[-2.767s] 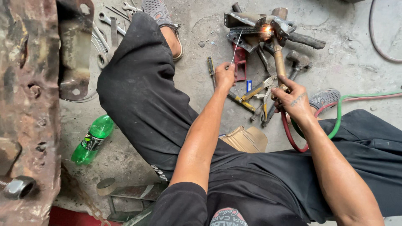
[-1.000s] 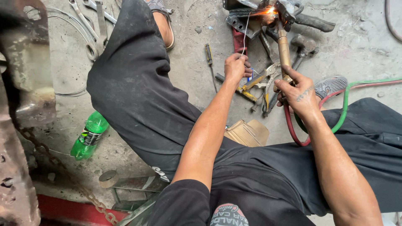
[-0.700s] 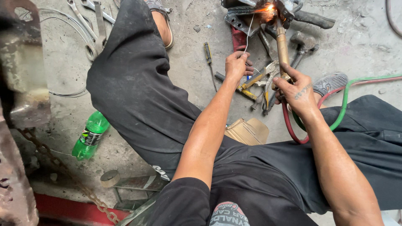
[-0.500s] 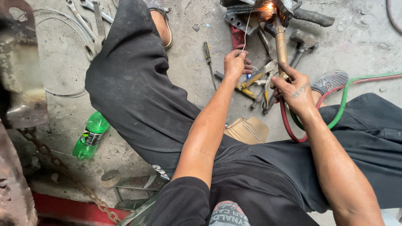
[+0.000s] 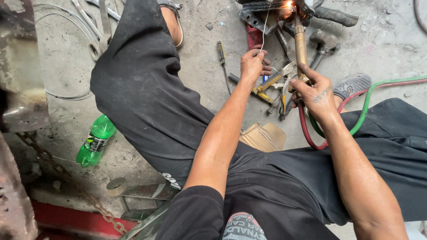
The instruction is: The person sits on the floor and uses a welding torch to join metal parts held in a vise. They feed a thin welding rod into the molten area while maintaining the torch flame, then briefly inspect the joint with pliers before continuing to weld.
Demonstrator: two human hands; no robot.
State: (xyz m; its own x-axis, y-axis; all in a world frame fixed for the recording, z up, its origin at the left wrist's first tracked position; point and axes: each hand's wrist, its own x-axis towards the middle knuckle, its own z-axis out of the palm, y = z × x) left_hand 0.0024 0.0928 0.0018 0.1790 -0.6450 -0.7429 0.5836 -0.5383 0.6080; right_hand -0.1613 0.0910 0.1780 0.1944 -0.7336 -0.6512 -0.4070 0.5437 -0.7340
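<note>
Left hand pinches thin wire rod; right hand grips brass torch, flame on dark metal.

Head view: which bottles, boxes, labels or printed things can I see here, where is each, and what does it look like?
Green plastic bottle: lying on the concrete floor at left, beside the black trouser leg; dark label band with light print.
Cardboard piece: tan, folded, on the floor between the forearms.
Shirt print: bottom centre, rounded red and white lettering on grey.
No signs or screens.
</note>
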